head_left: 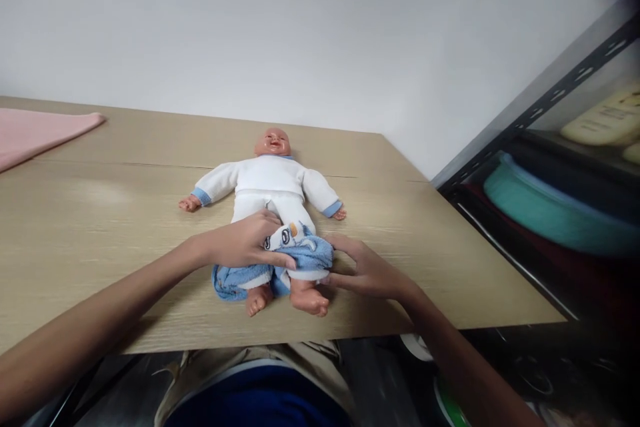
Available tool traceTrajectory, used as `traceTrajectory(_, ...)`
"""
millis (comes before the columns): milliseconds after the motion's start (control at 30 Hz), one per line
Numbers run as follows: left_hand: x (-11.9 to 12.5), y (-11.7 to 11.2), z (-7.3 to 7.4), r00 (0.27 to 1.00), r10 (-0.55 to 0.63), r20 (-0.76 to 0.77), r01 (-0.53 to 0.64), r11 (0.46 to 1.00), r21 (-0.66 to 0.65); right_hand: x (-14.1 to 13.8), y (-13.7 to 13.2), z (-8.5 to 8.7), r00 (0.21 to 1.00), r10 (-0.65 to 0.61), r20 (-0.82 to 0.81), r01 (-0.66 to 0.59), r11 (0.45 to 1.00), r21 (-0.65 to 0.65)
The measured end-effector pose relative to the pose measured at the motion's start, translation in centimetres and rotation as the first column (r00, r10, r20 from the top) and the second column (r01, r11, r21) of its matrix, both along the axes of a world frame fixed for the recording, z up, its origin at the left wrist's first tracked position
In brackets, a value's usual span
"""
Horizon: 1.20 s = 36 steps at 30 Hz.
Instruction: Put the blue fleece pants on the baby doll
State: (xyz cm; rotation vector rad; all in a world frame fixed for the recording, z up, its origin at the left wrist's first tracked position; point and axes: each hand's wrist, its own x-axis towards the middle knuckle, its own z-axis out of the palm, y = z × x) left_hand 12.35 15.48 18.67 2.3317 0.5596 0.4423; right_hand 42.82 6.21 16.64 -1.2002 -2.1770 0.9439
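Head view: the left hand [246, 240] lays its thumb over a blue garment [311, 258] around the shins of a doll [270, 175]; fingertips partly hidden, pinching I cannot tell. The right hand [369, 271], thumb and fingers spread, touches the garment's side. The doll's torso lies beyond both hands. Tabletop [440, 260] stretches rightward of them, its near edge close; far left, pink cloth [40, 133] is cut off.

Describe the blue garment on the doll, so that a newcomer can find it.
On the table lies a doll in white clothes. Just above its bare feet, touched by the left hand, is the bunched blue garment. Its colour and eye-like patches distinguish it from the white clothes.
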Motion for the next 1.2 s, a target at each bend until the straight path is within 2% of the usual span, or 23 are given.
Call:
traceTrajectory(133,0.0,-0.5,0.2,1.0,-0.002,-0.008,0.001,0.994,-0.109,0.8,0.9,-1.0,0.998,0.064,-0.006,-0.063,0.994,0.09)
traceTrajectory(200,0.0,-0.6,0.2,1.0,-0.011,-0.002,0.01,0.984,-0.175,1.2,1.7,-1.5,0.995,0.093,-0.03,-0.09,0.992,0.084)
traceTrajectory(300,0.4,-0.4,0.0,0.999,-0.006,0.048,0.019,0.96,-0.28,1.6,3.0,-2.3,0.987,0.117,-0.112,-0.121,0.992,-0.025)
traceTrajectory(433,1.1,-0.5,-0.3,0.993,0.065,0.101,-0.023,0.927,-0.374,1.4,4.6,-3.3,0.956,0.14,-0.257,-0.18,0.974,-0.138)
traceTrajectory(500,1.2,-0.8,-0.1,0.992,0.11,0.062,-0.084,0.94,-0.329,1.3,5.0,-3.3,0.94,0.151,-0.306,-0.221,0.953,-0.207)
traceTrajectory(567,0.9,-1.5,0.3,0.986,0.169,0.004,-0.165,0.967,-0.195,1.3,5.0,-3.0,0.937,0.146,-0.318,-0.225,0.947,-0.229)
traceTrajectory(667,-0.7,-2.8,0.7,0.958,0.286,-0.028,-0.285,0.957,0.056,0.9,4.7,-2.1,0.945,0.106,-0.309,-0.146,0.983,-0.11)
traceTrajectory(767,-3.3,-4.0,0.0,0.917,0.398,0.006,-0.393,0.905,0.162,-0.2,4.7,-1.2,0.965,0.068,-0.254,-0.056,0.997,0.055)
traceTrajectory(833,-5.1,-4.4,-0.8,0.898,0.441,-0.014,-0.434,0.888,0.15,-1.2,5.2,-1.0,0.972,0.033,-0.233,-0.013,0.996,0.086)
traceTrajectory(967,-7.3,-4.6,-2.1,0.92,0.389,-0.057,-0.389,0.921,0.01,-2.5,6.9,-2.1,0.927,-0.14,-0.348,0.146,0.989,-0.01)
traceTrajectory(1033,-7.5,-4.4,-2.4,0.923,0.383,-0.022,-0.384,0.923,-0.017,-2.7,7.7,-2.8,0.916,-0.177,-0.36,0.187,0.982,-0.006)
traceTrajectory(1200,-6.8,-3.8,-3.2,0.865,0.486,0.126,-0.49,0.871,0.005,-3.3,8.4,-3.8,0.92,-0.156,-0.358,0.206,0.973,0.105)
